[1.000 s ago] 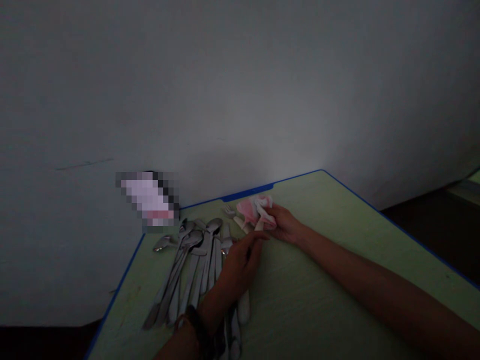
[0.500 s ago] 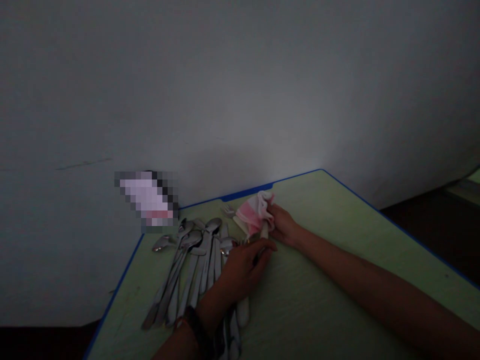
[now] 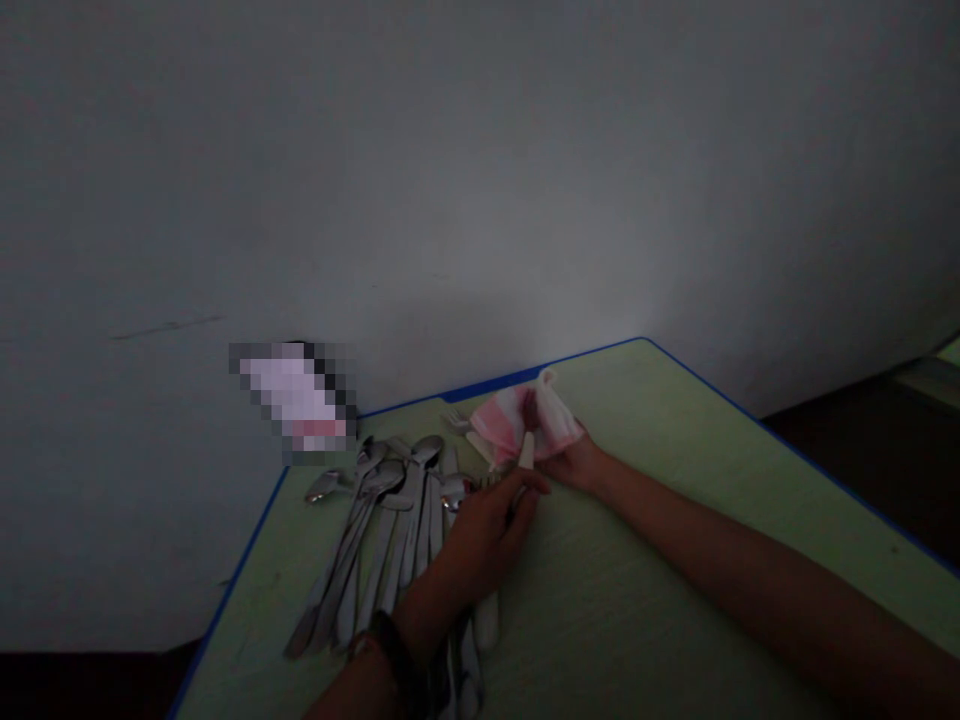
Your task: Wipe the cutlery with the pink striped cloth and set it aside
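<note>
My left hand point(image 3: 496, 520) is closed on the handle of a fork point(image 3: 528, 448), whose dark head points up and away from me. Under and around that head lies a pink and white cloth point(image 3: 496, 420), spread open. The cloth is held by my right hand point(image 3: 571, 462), whose fingers are mostly hidden beneath it. Close to my left wrist, a pile of spoons, forks and other cutlery point(image 3: 386, 530) covers the left part of the table. Another fork point(image 3: 454, 420) lies beyond the cloth's left side, partly covered.
The pale green table point(image 3: 675, 560) has a blue edge and stands against a grey wall point(image 3: 480, 180). A blurred-out upright object point(image 3: 296, 400), like a phone, leans at the table's back left. The light is dim.
The cloth has opened out from around the fork, and the fork's head now shows. My right hand has shifted slightly to the right; my left hand has hardly moved.
</note>
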{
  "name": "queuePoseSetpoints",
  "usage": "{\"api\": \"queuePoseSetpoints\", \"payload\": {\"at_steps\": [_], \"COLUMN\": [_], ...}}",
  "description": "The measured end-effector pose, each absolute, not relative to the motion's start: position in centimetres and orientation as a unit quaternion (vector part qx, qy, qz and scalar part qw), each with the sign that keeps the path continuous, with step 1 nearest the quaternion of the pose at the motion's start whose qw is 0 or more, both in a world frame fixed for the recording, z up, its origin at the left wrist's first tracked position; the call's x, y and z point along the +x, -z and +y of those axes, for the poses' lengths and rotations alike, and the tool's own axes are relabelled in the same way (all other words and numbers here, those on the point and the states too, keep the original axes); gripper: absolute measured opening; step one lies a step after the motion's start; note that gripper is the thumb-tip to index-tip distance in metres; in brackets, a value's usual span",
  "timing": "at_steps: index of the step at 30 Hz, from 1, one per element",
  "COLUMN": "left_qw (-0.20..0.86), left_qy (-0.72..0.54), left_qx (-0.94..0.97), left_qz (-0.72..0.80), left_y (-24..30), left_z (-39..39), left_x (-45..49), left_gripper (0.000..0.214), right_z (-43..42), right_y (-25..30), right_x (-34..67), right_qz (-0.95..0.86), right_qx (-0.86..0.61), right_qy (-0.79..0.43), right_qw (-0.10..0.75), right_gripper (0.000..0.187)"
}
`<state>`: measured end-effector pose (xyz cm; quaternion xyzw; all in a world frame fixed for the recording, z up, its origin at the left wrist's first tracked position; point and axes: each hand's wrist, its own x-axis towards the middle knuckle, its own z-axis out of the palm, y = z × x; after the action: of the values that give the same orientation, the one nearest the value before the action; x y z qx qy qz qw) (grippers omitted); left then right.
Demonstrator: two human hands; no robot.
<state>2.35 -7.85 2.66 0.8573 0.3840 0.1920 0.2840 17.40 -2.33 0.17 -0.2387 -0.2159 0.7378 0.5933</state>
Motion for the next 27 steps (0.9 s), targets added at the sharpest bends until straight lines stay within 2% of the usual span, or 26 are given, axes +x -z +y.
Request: {"api": "queuePoseSetpoints", "payload": {"at_steps": [7, 14, 24, 27], "left_qw": [0.27, 0.263, 0.249, 0.247], "left_qy": [-0.165, -0.176, -0.16, -0.164], "left_qx": [0.875, 0.876, 0.884, 0.883], "left_qz": [0.366, 0.363, 0.363, 0.363], "left_y": [-2.61, -2.67, -2.63, -2.68], "left_z": [-7.89, -7.92, -7.85, -7.88], "left_x": [2.35, 2.36, 2.39, 2.41], "left_gripper": [0.026, 0.027, 0.025, 0.025], "right_z": [-2.7, -2.72, -2.98, -2.85], "right_y": [-0.34, -0.57, -0.65, -0.57], "right_x": [17.11, 17.05, 16.63, 16.64], "right_qz": [-0.278, -0.281, -0.286, -0.289], "right_qx": [-0.324, -0.33, -0.323, -0.331], "right_qy": [-0.706, -0.705, -0.689, -0.691], "right_qw": [0.565, 0.562, 0.582, 0.574], "right_gripper": [0.038, 0.025, 0.046, 0.047]}}
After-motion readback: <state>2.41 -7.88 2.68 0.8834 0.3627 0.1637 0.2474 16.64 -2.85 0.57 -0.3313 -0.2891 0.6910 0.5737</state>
